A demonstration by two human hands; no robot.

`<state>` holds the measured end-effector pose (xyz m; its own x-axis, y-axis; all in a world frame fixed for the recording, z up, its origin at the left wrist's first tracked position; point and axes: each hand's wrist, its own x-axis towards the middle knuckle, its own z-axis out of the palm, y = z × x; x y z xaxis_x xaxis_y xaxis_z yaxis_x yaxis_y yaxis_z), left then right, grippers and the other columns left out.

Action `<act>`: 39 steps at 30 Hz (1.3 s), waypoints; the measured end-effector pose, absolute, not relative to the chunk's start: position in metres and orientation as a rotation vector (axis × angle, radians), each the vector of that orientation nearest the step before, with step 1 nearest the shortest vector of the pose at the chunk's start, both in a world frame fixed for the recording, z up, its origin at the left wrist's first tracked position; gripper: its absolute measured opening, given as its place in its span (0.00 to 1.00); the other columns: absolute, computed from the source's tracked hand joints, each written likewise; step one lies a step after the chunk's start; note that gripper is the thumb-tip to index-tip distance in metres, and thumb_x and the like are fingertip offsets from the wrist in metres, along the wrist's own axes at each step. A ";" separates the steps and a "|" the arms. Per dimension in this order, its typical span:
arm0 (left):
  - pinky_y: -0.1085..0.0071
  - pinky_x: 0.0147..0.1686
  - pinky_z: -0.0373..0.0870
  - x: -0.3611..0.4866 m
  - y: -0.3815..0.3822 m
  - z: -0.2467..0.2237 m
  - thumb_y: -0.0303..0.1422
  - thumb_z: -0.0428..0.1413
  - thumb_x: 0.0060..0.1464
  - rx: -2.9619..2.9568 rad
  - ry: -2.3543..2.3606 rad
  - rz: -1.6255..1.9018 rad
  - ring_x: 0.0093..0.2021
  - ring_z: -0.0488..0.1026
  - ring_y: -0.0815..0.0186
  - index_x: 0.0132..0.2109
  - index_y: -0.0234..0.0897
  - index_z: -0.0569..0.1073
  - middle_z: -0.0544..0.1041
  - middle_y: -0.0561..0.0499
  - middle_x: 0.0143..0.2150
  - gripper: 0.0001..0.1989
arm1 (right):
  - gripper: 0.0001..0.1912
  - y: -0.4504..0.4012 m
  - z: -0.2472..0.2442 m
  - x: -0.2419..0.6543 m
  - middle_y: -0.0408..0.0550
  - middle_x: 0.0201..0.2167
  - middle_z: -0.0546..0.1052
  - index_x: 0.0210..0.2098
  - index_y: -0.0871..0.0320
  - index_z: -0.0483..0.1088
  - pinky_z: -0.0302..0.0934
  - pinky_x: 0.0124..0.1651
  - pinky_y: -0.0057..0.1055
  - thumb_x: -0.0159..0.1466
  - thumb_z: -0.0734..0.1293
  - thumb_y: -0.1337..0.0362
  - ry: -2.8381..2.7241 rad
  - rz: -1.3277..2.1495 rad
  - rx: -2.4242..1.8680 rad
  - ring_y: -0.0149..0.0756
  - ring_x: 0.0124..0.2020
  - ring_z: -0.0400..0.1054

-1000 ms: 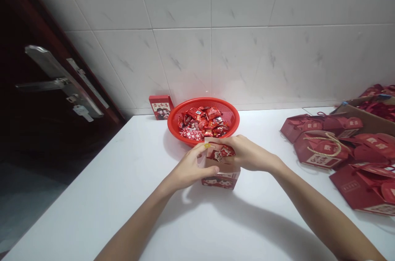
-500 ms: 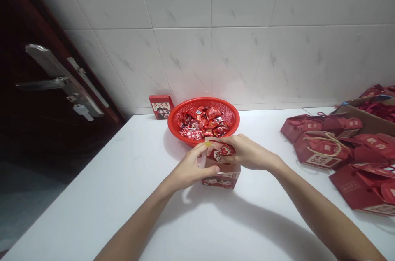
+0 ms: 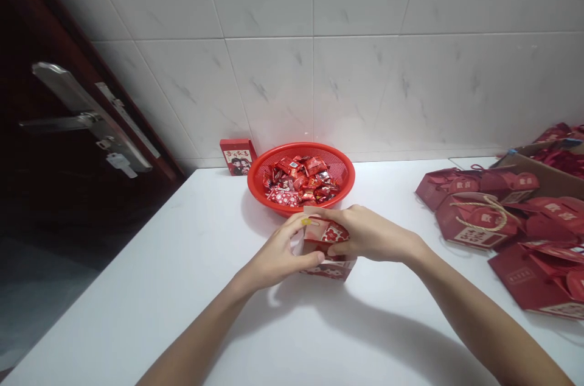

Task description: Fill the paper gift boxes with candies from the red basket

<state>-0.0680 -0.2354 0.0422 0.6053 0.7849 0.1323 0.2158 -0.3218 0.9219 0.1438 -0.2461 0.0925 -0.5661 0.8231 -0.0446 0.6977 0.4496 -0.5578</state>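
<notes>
An upright open-topped red and cream gift box (image 3: 325,271) stands on the white table. My left hand (image 3: 276,255) grips its left side, thumb along the near rim and fingers behind. My right hand (image 3: 371,234) is at the box's mouth, its fingers closed on a red-and-white patterned candy packet (image 3: 334,232) inside the opening. Some of the packet is hidden by the fingers. A small yellow spot (image 3: 308,221) shows by my left fingertips; its kind is unclear. Just behind the box, a red plastic basket (image 3: 255,191) holds many wrapped candies (image 3: 298,182).
A small red box with a cartoon couple (image 3: 238,157) leans at the wall (image 3: 274,87), left of the basket. Several red handled gift boxes (image 3: 477,221) crowd the right side beside a cardboard carton (image 3: 520,164). A dark door with a metal handle (image 3: 64,121) is at the left.
My right hand has moved slightly down, lowering the patterned packet deeper into the box. My left hand stays at the box's left side.
</notes>
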 end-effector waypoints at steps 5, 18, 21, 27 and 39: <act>0.55 0.64 0.63 -0.067 -0.235 0.044 0.34 0.64 0.52 1.851 0.817 0.722 0.65 0.65 0.51 0.60 0.44 0.72 0.69 0.45 0.64 0.27 | 0.23 -0.244 0.093 0.147 0.43 0.24 0.75 0.60 0.56 0.67 0.49 0.27 0.26 0.65 0.64 0.67 -2.623 0.668 -1.412 0.29 0.20 0.60; 0.54 0.65 0.60 -0.067 -0.233 0.045 0.37 0.65 0.51 1.854 0.904 0.678 0.65 0.65 0.51 0.60 0.43 0.71 0.71 0.45 0.63 0.29 | 0.26 -0.238 0.097 0.138 0.36 0.24 0.70 0.53 0.54 0.67 0.50 0.25 0.23 0.56 0.67 0.74 -2.565 0.894 -1.321 0.26 0.22 0.59; 0.52 0.65 0.60 -0.067 -0.233 0.045 0.37 0.64 0.52 1.855 0.887 0.680 0.64 0.65 0.51 0.60 0.44 0.71 0.71 0.45 0.63 0.28 | 0.20 -0.241 0.096 0.142 0.36 0.25 0.71 0.48 0.54 0.70 0.52 0.26 0.23 0.58 0.65 0.76 -2.419 0.987 -1.211 0.25 0.22 0.60; 0.52 0.64 0.62 -0.072 -0.241 0.038 0.40 0.65 0.52 1.874 0.952 0.730 0.65 0.64 0.50 0.58 0.45 0.72 0.69 0.44 0.64 0.27 | 0.08 -0.258 0.093 0.158 0.45 0.30 0.77 0.39 0.58 0.73 0.60 0.32 0.28 0.68 0.64 0.62 -2.187 0.763 -1.192 0.32 0.30 0.69; 0.63 0.55 0.70 -0.072 -0.247 0.024 0.40 0.58 0.61 2.047 0.885 0.877 0.54 0.73 0.57 0.54 0.41 0.74 0.76 0.45 0.53 0.16 | 0.22 -0.295 0.034 0.180 0.48 0.37 0.74 0.53 0.53 0.66 0.68 0.40 0.36 0.63 0.72 0.56 -1.864 0.316 -1.033 0.39 0.37 0.70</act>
<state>-0.0718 -0.2475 0.0242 0.5314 0.7952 0.2919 0.2990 -0.4985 0.8137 0.1804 -0.2955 0.0337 -0.1946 0.7659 0.6128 0.5210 0.6101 -0.5970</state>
